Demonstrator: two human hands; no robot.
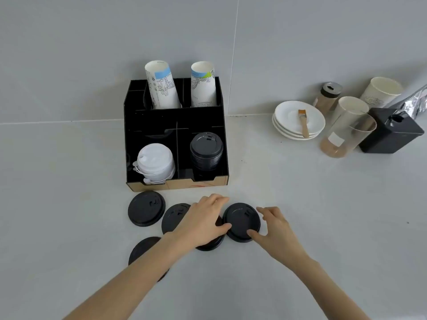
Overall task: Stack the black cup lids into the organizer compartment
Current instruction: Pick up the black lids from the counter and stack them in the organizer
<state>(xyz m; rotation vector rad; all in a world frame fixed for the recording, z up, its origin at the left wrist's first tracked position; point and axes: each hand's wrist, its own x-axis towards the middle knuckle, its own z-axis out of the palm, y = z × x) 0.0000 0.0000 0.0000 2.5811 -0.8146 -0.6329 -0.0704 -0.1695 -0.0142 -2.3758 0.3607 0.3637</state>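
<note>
The black organizer [129, 125] stands against the wall. Its front right compartment holds a stack of black lids [206, 151]. Several loose black lids lie on the counter in front of it. The right one [241, 221] sits between my hands. My right hand [273, 227] grips its right edge with thumb and fingers. My left hand [203, 218] touches its left edge with the thumb and covers another lid [211, 245]. A further lid [146, 208] lies free at the left, one [173, 215] is half under my left hand, and one [143, 249] is under my left forearm.
White lids [155, 161] fill the organizer's front left compartment and paper cups [161, 86] stand in the rear ones. At the right are stacked white saucers [288, 116] with a brush, a shaker jar [328, 95], cups, a glass jar [346, 135] and a black box [392, 132].
</note>
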